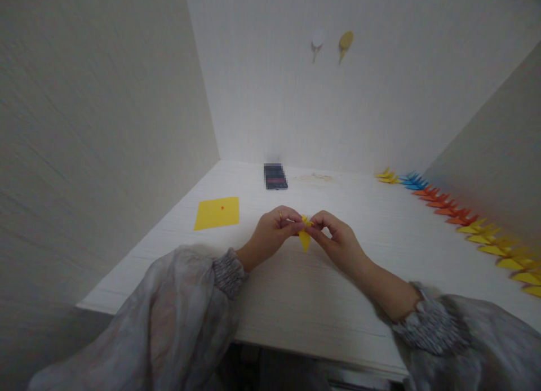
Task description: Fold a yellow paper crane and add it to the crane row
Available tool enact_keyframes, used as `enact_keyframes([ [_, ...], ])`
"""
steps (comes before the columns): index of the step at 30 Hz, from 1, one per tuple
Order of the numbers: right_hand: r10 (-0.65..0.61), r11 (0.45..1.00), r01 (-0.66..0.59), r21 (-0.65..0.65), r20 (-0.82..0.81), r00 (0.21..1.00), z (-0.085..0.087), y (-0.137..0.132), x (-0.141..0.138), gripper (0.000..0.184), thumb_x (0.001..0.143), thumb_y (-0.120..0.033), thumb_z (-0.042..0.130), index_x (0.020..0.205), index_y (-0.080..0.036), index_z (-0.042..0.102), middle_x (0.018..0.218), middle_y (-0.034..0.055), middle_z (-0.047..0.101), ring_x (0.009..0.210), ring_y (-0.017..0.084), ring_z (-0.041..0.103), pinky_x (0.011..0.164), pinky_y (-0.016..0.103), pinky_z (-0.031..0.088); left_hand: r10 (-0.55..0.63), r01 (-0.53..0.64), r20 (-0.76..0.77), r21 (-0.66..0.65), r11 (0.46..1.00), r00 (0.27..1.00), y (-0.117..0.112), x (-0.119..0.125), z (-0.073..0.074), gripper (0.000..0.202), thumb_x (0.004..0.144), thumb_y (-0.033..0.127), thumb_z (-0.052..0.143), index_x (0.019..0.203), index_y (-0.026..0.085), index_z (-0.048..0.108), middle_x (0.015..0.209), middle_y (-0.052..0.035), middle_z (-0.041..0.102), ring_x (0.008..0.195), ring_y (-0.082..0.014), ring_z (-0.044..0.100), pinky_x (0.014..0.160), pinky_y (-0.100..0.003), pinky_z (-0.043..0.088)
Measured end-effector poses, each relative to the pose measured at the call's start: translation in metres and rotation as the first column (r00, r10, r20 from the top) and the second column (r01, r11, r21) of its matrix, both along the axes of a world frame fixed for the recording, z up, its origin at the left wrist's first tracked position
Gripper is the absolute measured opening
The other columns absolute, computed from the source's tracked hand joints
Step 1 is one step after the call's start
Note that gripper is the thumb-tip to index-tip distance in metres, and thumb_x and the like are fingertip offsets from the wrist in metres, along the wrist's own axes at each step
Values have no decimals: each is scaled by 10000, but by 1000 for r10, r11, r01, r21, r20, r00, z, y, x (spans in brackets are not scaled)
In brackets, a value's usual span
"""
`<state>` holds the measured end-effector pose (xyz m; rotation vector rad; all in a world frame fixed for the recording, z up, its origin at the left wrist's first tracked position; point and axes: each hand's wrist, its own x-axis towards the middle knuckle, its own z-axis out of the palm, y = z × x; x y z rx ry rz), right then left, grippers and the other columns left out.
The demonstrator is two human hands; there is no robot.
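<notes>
Between my two hands, over the middle of the table, is a small yellow folded-paper crane (305, 240), a pointed part of it hanging down toward me. My left hand (276, 229) pinches it from the left between thumb and fingers; a ring shows on one finger. From the right, the thumb and index finger of my right hand (336, 236) close on the same piece near its top. The fingertips cover much of the folds there.
Yellow paper (215, 213) with an orange dot lies to the left. A phone (275, 177) rests near the back wall. Along the right side runs a row of folded-paper cranes (450, 210) in yellow, blue and orange. Two hooks (345, 40) are on the back wall.
</notes>
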<state>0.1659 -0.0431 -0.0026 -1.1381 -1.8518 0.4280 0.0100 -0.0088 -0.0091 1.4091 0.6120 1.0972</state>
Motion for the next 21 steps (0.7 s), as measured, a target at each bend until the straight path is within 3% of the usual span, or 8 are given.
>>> enact_keyframes([
  [6, -13, 998, 9, 58, 70, 997, -1, 0, 2, 101, 770, -183, 510, 670, -184, 492, 636, 0, 479, 599, 121, 455, 555, 246, 375, 45, -33, -65, 179, 983, 997, 2, -2, -2, 120, 627, 212, 648, 705, 132, 604, 839, -28, 539, 753, -102, 544, 707, -273, 480],
  [14, -87, 989, 70, 129, 129, 988, -1, -2, -2, 125, 766, -179, 501, 644, -182, 475, 611, 6, 475, 591, 133, 435, 569, 272, 370, 80, -60, -106, 185, 981, 991, 1, -2, 2, 112, 617, 213, 654, 663, 131, 593, 828, -24, 531, 740, -102, 537, 676, -254, 470],
  [17, -110, 978, 86, 188, 123, 986, 0, -4, -2, 108, 764, -183, 509, 656, -183, 503, 609, 5, 487, 588, 131, 443, 585, 278, 376, 61, -53, -86, 94, 994, 994, 0, -1, 4, 184, 619, 230, 655, 750, 131, 572, 836, -29, 549, 756, -114, 557, 701, -270, 461],
  [21, -137, 965, 106, 241, 115, 984, 2, -6, -2, 110, 759, -195, 523, 650, -184, 528, 612, 10, 508, 588, 131, 456, 585, 282, 380, -4, -8, -71, -161, 987, 997, -2, 1, 5, 360, 619, 264, 660, 911, 155, 478, 765, -6, 556, 659, -105, 572, 622, -263, 457],
])
